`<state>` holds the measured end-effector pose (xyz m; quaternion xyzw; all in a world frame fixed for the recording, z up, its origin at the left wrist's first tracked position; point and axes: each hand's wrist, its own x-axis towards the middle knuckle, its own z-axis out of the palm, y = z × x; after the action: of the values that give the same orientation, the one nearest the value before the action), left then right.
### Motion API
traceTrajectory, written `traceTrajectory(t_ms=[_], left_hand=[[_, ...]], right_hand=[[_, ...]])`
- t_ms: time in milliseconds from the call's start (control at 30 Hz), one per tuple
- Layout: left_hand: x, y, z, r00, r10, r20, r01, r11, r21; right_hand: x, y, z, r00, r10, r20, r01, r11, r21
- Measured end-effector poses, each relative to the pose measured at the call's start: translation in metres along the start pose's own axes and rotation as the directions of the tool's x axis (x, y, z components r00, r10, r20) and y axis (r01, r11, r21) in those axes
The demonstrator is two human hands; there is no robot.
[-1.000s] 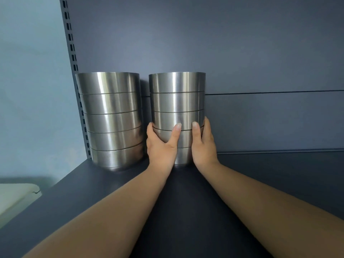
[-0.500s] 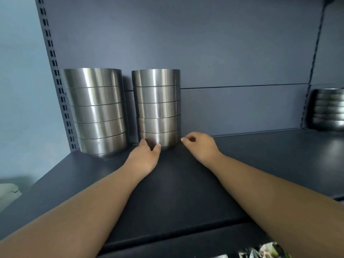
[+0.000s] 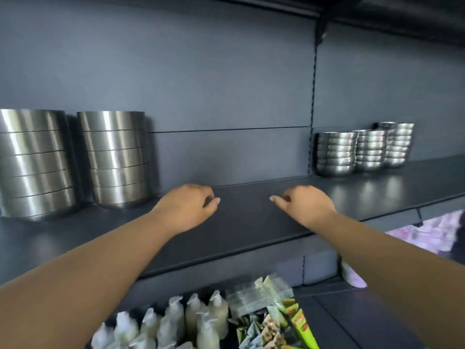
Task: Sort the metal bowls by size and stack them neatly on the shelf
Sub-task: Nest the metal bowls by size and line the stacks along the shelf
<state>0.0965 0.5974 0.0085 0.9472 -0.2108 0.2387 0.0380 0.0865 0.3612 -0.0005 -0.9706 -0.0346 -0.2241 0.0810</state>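
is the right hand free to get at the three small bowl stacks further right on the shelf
Probably yes: the right hand holds nothing, and bare shelf lies between it and the small bowl stacks, though it looks a stretch.

leftmost bowl stack [image 3: 32,162] cut by left edge, blurred bottles [image 3: 176,321] below, packets [image 3: 271,321] unreadable

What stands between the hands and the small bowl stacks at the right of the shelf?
Nothing visible does. The left hand and right hand hold nothing above the shelf, and only bare shelf lies between them and the small bowl stacks.
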Motion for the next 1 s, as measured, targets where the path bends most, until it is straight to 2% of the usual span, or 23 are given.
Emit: traceTrajectory(t_ms=[200,367,567,700,833,933,1000], left_hand=[[0.059,0.147,0.017,0.973,0.223,-0.056,-0.225,0.974,-0.023],[0.097,0.201,0.043,0.947,0.322,-0.006,-0.321,0.945,0.07],[0.145,0.245,0.078,0.955,0.291,0.054,-0.291,0.957,0.006],[0.192,0.273,0.106,0.953,0.298,0.049,-0.298,0.955,-0.011],[0.244,0.292,0.13,0.953,0.291,0.08,-0.292,0.957,-0.002],[0.283,0.294,0.14,0.977,0.211,0.01,-0.21,0.976,-0.052],[0.308,0.295,0.146,0.993,0.071,-0.098,-0.092,0.967,-0.238]], right_hand=[[-0.045,0.139,-0.038,0.982,0.165,-0.091,-0.167,0.986,-0.008],[-0.066,0.225,-0.049,0.965,0.199,-0.172,-0.214,0.974,-0.073],[-0.05,0.29,-0.043,0.954,0.265,-0.143,-0.267,0.964,0.008],[-0.016,0.327,-0.027,0.951,0.254,-0.179,-0.249,0.967,0.05],[0.03,0.363,-0.021,0.959,0.249,-0.136,-0.246,0.969,0.04],[0.069,0.39,-0.026,0.962,0.244,-0.121,-0.236,0.969,0.077],[0.091,0.404,-0.028,0.958,0.263,-0.11,-0.244,0.957,0.16]])
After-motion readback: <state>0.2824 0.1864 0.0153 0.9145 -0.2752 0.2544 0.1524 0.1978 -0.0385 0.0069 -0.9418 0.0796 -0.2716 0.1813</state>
